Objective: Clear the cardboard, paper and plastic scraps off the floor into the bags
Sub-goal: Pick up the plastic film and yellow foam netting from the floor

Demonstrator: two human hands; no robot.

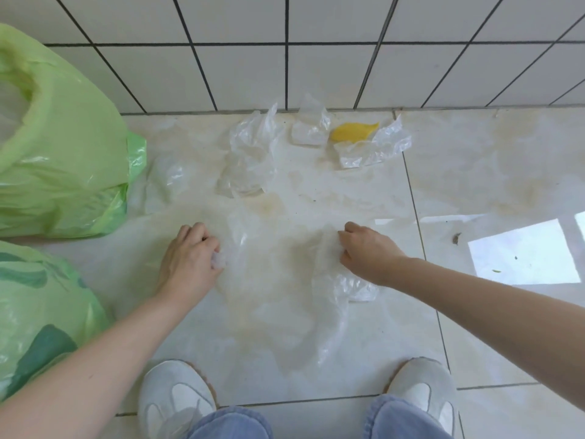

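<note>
A large clear plastic sheet [278, 280] lies crumpled on the tiled floor between my hands. My left hand [190, 258] grips its left edge with curled fingers. My right hand [364, 251] pinches its right edge. Farther back near the wall lie several smaller clear plastic scraps [253, 153] and a yellow scrap [351, 130]. Two light green bags stand at the left: an open one [63, 147] at the back and a second bag [41, 312] nearer to me.
A white tiled wall [285, 58] rises behind the scraps. My two white shoes [177, 397] stand at the bottom of the view. Small dark bits of debris [456, 238] lie on the floor at the right.
</note>
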